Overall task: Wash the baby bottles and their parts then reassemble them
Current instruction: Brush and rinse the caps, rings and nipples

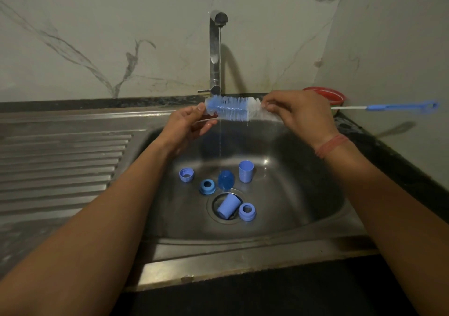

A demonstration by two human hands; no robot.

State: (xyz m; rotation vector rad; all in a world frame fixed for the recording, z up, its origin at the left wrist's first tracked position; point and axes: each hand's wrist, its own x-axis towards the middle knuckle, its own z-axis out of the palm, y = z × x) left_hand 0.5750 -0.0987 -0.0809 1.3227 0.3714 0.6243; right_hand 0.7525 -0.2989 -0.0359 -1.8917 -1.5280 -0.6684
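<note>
I hold a long bottle brush (233, 110) with blue and white bristles level under the running tap (216, 48). My left hand (187, 125) pinches its bristle tip. My right hand (301, 115) grips the wire stem just past the bristles; the blue handle (403, 106) sticks out to the right. In the steel sink (303, 194) lie several blue bottle parts: a screw ring (186, 175), a second ring (207, 186), a clear blue dome cap (226, 180), an upright cup (246, 171), a tipped cup (228, 205) over the drain, and a third ring (246, 211).
A thin stream of water falls from the tap into the sink. A ribbed steel draining board (60, 167) lies to the left. A red bowl (326, 95) stands on the dark counter behind my right hand. A marble wall rises behind.
</note>
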